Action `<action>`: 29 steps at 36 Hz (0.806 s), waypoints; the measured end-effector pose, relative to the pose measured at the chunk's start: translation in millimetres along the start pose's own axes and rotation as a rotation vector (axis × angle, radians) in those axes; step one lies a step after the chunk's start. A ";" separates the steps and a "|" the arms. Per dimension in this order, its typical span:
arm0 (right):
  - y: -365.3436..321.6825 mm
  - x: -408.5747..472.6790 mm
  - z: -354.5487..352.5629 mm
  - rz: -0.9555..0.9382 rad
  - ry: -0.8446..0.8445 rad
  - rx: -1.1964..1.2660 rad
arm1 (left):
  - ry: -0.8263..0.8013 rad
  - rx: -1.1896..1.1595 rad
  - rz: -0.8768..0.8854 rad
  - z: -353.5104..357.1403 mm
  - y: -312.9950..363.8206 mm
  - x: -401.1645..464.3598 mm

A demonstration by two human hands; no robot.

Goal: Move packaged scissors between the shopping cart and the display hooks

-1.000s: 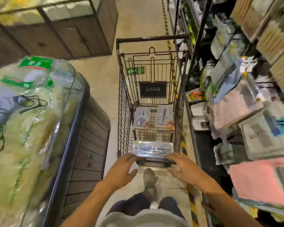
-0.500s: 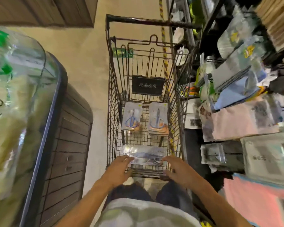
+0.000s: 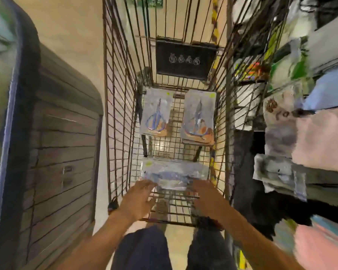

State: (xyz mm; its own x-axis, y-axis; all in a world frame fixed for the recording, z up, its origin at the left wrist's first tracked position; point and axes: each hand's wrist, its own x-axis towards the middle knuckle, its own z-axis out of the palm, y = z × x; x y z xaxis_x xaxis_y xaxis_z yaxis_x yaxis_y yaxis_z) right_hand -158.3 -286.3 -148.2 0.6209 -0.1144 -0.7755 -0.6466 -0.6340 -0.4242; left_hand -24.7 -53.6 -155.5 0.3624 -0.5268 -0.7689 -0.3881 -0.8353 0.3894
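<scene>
Since a second ago I have leaned in over the shopping cart point(image 3: 123, 114), so its basket now fills my view. My left hand point(image 3: 140, 199) and right hand point(image 3: 207, 199) are both at the near end, fingertips on the crosswise scissors pack point(image 3: 174, 175); blur hides whether the fingers are curled round it or just resting flat. Beyond it, two more scissors packs point(image 3: 154, 115) lie side by side on the cart floor, the right one seemingly a small stack. I reckon the slick blister could slip from a light two-sided hold and drop back through my hands. To my right, crowded hanging goods point(image 3: 281, 172) press close to the cart wall, and could snag a pack carried towards the hooks.
</scene>
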 end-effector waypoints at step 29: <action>24.0 99.5 60.9 -0.186 0.247 -0.260 | 0.023 -0.154 -0.021 45.4 -27.5 44.7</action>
State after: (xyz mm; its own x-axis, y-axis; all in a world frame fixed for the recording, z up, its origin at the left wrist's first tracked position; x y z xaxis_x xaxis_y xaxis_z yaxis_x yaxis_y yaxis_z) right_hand -139.0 -266.3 -264.0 0.8247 -0.1399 -0.5479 -0.3996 -0.8298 -0.3896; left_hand -36.3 -47.1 -223.6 0.3891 -0.5112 -0.7663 -0.2466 -0.8593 0.4481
